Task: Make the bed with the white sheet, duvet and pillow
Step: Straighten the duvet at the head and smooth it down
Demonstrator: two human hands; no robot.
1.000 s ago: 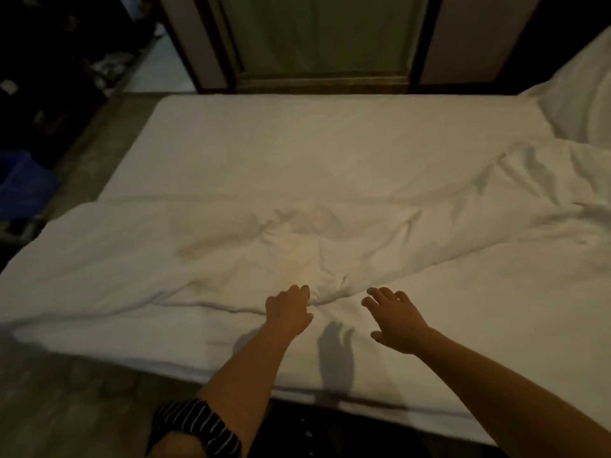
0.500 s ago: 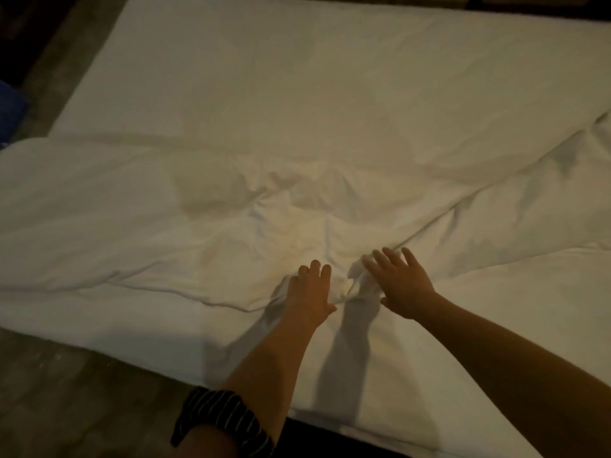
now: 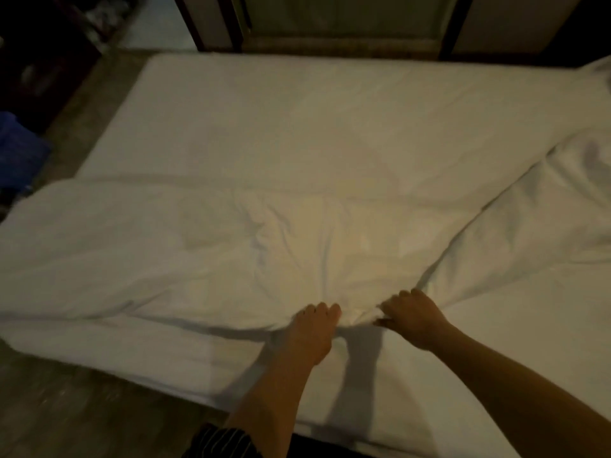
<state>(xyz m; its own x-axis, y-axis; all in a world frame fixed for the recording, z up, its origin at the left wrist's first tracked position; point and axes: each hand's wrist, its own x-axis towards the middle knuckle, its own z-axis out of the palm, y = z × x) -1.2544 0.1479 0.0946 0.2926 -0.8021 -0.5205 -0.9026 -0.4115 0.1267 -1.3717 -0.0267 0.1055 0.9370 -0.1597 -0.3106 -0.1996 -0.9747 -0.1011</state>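
A white duvet (image 3: 185,246) lies crumpled across the near half of the bed, hanging over the left edge. The white sheet (image 3: 297,120) covers the mattress beyond it, smooth. My left hand (image 3: 314,328) grips the duvet's near edge with curled fingers. My right hand (image 3: 413,317) grips the same edge just to the right, fingers tucked into a bunched fold. More white bedding (image 3: 591,180) is heaped at the right; whether it is the pillow I cannot tell.
A wooden floor (image 3: 49,411) runs along the left and near side. A blue object (image 3: 16,153) stands at the far left. Dark furniture and a door frame (image 3: 330,31) stand behind the bed's far edge.
Both hands went from flat on the duvet's edge to curled around it. The view has lifted back, showing the far wall again.
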